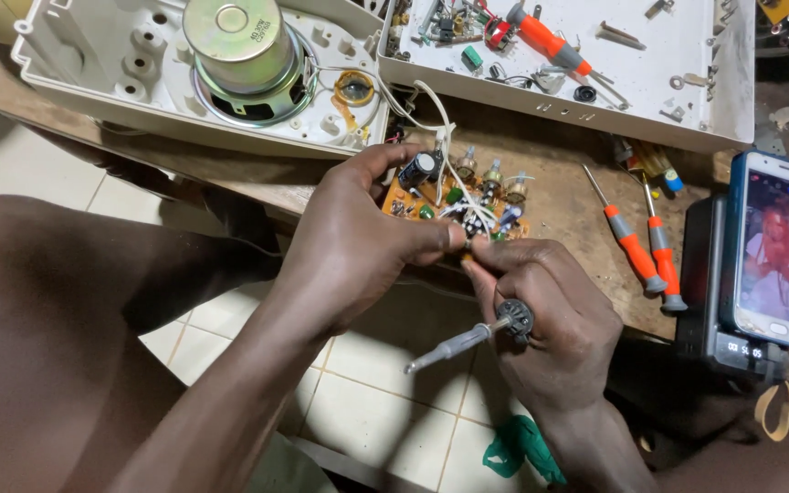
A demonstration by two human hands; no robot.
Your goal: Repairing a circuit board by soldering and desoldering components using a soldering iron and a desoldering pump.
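Both hands — left hand, right hand — pinch circuit board.

The setting is a small electronics repair workshop. Evidence: a worn wooden workbench carrying an opened white plastic housing with an exposed loudspeaker, a white tray of loose components and screws, orange-handled screwdrivers, and an orange circuit board with capacitors and wiring. The floor is pale tile.
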